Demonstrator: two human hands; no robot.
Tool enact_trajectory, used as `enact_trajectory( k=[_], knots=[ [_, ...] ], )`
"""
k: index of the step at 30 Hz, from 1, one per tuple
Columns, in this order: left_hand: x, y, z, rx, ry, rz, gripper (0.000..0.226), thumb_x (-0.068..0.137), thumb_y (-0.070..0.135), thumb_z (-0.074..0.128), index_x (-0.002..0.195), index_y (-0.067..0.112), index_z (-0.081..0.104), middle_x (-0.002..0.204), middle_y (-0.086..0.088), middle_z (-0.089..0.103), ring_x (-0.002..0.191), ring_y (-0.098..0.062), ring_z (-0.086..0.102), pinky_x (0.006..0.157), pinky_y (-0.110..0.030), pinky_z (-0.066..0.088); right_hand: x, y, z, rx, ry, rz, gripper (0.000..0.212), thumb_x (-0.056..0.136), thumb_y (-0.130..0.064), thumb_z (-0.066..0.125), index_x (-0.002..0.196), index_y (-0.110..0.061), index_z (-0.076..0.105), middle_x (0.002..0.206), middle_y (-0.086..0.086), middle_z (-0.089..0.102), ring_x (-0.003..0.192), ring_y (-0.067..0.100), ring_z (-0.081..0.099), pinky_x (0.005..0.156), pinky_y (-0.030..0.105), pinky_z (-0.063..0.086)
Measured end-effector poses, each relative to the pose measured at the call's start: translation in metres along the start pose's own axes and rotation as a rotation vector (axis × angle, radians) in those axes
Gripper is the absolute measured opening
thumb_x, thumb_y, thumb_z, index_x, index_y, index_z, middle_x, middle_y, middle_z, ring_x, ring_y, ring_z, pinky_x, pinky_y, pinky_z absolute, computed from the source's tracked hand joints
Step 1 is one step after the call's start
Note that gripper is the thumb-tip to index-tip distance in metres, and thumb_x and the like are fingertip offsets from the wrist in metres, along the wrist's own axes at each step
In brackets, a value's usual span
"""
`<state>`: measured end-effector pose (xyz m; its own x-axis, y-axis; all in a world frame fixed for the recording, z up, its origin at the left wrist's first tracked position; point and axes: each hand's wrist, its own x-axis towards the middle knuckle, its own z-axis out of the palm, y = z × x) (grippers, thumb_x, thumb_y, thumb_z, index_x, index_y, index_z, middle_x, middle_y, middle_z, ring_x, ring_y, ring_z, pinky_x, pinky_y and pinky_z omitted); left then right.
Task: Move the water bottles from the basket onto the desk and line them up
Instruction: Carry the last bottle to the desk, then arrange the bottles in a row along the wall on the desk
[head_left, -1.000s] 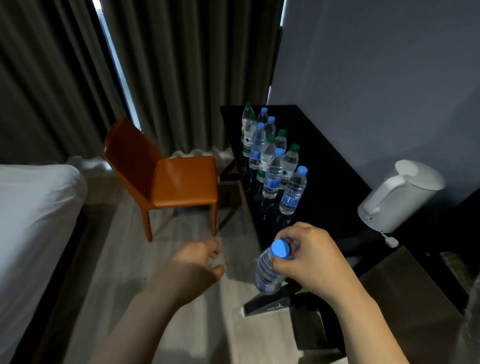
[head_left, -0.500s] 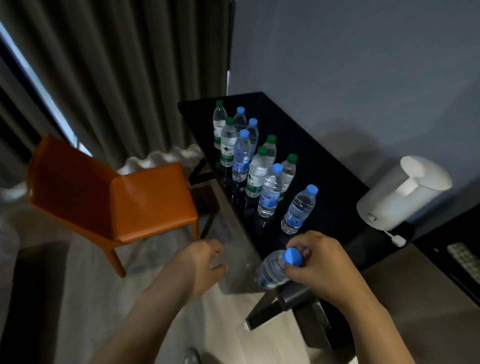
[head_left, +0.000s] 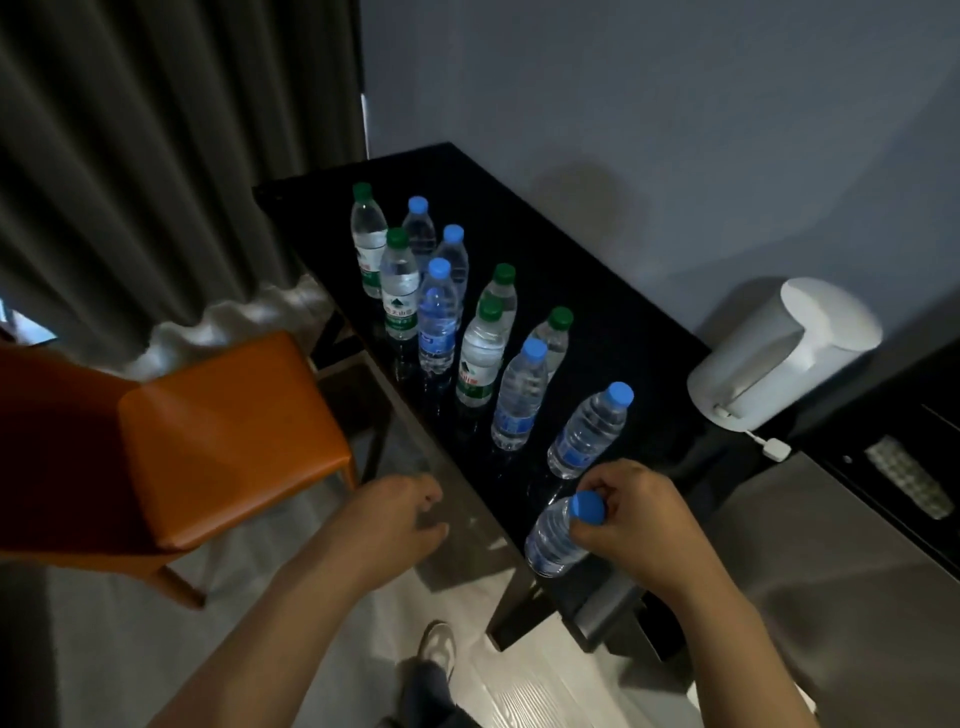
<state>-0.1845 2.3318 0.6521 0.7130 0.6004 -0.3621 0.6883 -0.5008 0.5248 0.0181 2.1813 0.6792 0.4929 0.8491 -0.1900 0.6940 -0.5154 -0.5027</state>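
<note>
Blue-capped and clear, the bottle (head_left: 556, 538) is gripped at its neck by the right hand (head_left: 641, 522), tilted over the near corner of the black bench (head_left: 597, 291); whether its base touches I cannot tell. Set down that close to the edge, and leaning, it could tip off to the floor (head_left: 519, 691). Just beyond it stands the nearest bottle (head_left: 589, 431) of those lined up, and a nudge there might topple several. The left hand (head_left: 400, 514) hangs loosely curled, holding nothing, off to the left, poorly placed to catch a fall.
</note>
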Motion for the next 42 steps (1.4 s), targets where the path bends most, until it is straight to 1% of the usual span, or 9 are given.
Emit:
enact_trajectory(
  k=[3, 5, 10, 14, 20, 23, 31, 38, 42],
  knots=[
    [0.027, 0.002, -0.005, 0.027, -0.032, 0.016, 0.035, 0.089, 0.030, 0.060, 0.121, 0.017, 0.056, 0.119, -0.001, 0.063, 0.107, -0.014, 0.058, 0.081, -0.021, 0.045, 0.023, 0.012, 0.004, 0.030, 0.016, 0.030, 0.025, 0.066, -0.025, 0.077, 0.086, -0.027, 0.062, 0.091, -0.010, 0.055, 0.076, 0.007, 0.057, 0.067, 0.026, 0.053],
    [0.044, 0.005, -0.007, 0.069, -0.036, 0.035, 0.034, 0.089, 0.031, 0.060, 0.120, 0.016, 0.058, 0.119, 0.000, 0.063, 0.108, -0.014, 0.058, 0.086, -0.024, 0.047, 0.036, 0.019, 0.007, 0.046, 0.015, 0.053, 0.026, 0.065, -0.024, 0.076, 0.085, -0.027, 0.060, 0.091, -0.010, 0.053, 0.076, 0.007, 0.056, 0.066, 0.025, 0.052],
    [0.078, 0.008, -0.010, 0.094, -0.054, 0.049, 0.033, 0.088, 0.031, 0.060, 0.119, 0.019, 0.058, 0.116, 0.002, 0.064, 0.106, -0.012, 0.060, 0.084, -0.021, 0.046, 0.067, 0.032, 0.015, 0.053, 0.014, 0.065, 0.023, 0.063, -0.024, 0.074, 0.080, -0.025, 0.058, 0.083, -0.009, 0.051, 0.070, 0.007, 0.052, 0.057, 0.021, 0.041],
    [0.098, 0.004, -0.012, 0.094, -0.069, 0.057, 0.033, 0.086, 0.034, 0.062, 0.117, 0.023, 0.059, 0.112, 0.005, 0.064, 0.101, -0.010, 0.060, 0.081, -0.021, 0.046, 0.079, 0.038, 0.021, 0.048, -0.015, 0.114, 0.024, 0.062, -0.024, 0.073, 0.081, -0.023, 0.059, 0.084, -0.007, 0.054, 0.071, 0.009, 0.054, 0.060, 0.028, 0.048],
    [0.130, -0.008, -0.017, 0.080, -0.131, 0.075, 0.030, 0.084, 0.031, 0.064, 0.112, 0.020, 0.061, 0.105, 0.003, 0.064, 0.097, -0.013, 0.062, 0.084, -0.027, 0.050, 0.094, 0.037, 0.031, 0.065, -0.045, 0.173, 0.022, 0.066, -0.024, 0.073, 0.080, -0.027, 0.056, 0.077, -0.008, 0.058, 0.066, 0.005, 0.054, 0.053, 0.019, 0.041],
    [0.139, -0.014, -0.019, 0.071, -0.168, 0.104, 0.028, 0.083, 0.033, 0.064, 0.109, 0.021, 0.061, 0.101, 0.004, 0.063, 0.096, -0.014, 0.062, 0.085, -0.031, 0.051, 0.096, 0.033, 0.034, 0.071, -0.030, 0.205, 0.021, 0.067, -0.024, 0.073, 0.082, -0.026, 0.059, 0.079, -0.008, 0.059, 0.068, 0.005, 0.055, 0.057, 0.021, 0.047],
    [0.158, -0.029, -0.032, 0.106, -0.247, 0.155, 0.035, 0.085, 0.033, 0.064, 0.117, 0.020, 0.059, 0.114, 0.002, 0.061, 0.104, -0.012, 0.058, 0.091, -0.030, 0.049, 0.101, 0.020, 0.035, 0.087, 0.046, 0.294, 0.020, 0.067, -0.021, 0.072, 0.085, -0.022, 0.063, 0.085, -0.005, 0.063, 0.074, 0.011, 0.059, 0.067, 0.035, 0.054],
    [0.162, -0.036, -0.039, 0.113, -0.257, 0.195, 0.033, 0.086, 0.031, 0.065, 0.115, 0.017, 0.059, 0.113, 0.000, 0.061, 0.103, -0.014, 0.058, 0.091, -0.030, 0.049, 0.096, 0.009, 0.030, 0.025, 0.047, 0.340, 0.024, 0.075, -0.017, 0.073, 0.096, -0.024, 0.062, 0.097, -0.003, 0.061, 0.083, 0.011, 0.059, 0.069, 0.024, 0.050],
    [0.163, -0.039, -0.046, 0.097, -0.268, 0.213, 0.033, 0.085, 0.029, 0.065, 0.115, 0.017, 0.060, 0.111, -0.001, 0.062, 0.102, -0.015, 0.059, 0.091, -0.031, 0.050, 0.085, 0.000, 0.024, -0.029, 0.087, 0.338, 0.034, 0.076, -0.015, 0.072, 0.108, -0.021, 0.064, 0.103, 0.001, 0.061, 0.088, 0.016, 0.058, 0.073, 0.026, 0.050]
  ],
)
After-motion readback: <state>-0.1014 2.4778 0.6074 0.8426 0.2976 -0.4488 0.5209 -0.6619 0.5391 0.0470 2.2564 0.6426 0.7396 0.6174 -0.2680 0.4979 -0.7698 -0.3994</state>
